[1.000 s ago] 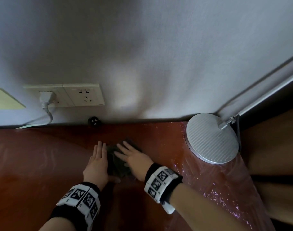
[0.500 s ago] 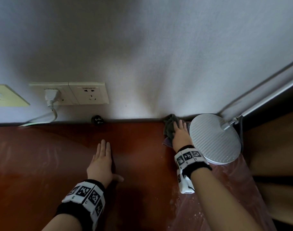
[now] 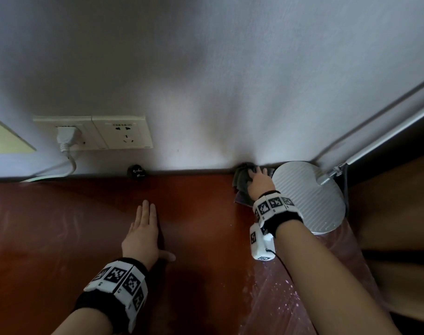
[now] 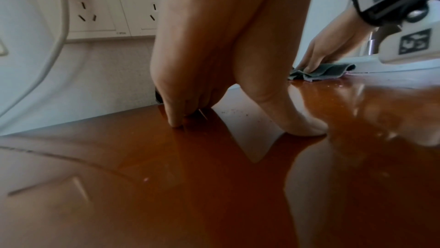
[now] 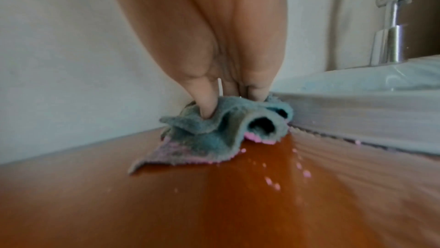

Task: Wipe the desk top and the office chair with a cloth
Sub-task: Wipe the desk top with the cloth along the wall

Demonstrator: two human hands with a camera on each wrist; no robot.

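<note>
The grey-green cloth [image 3: 240,182] with a pink underside lies bunched at the back of the red-brown desk top [image 3: 61,238], against the wall and beside the lamp base. My right hand [image 3: 259,183] lies on top of it with straight fingers pressing it down. In the right wrist view the thumb and fingers of that hand [image 5: 214,45] dig into the folds of the cloth [image 5: 214,133]. My left hand [image 3: 142,230] rests flat on the desk's middle, fingers straight, thumb out, holding nothing. The left wrist view shows the left hand [image 4: 214,45] on the desk and the cloth [image 4: 326,72] far right. No chair is in view.
A round white lamp base [image 3: 310,199] stands at the desk's back right, its arm [image 3: 387,131] slanting up. Wall sockets [image 3: 124,132] with a white plug [image 3: 65,136] and cable sit at left. A small black object [image 3: 136,171] lies by the wall. Pale specks [image 3: 278,298] dot the right desk.
My right hand slid the cloth from beside the left hand to the back right, up to the wall and the lamp base. The left hand stayed put.
</note>
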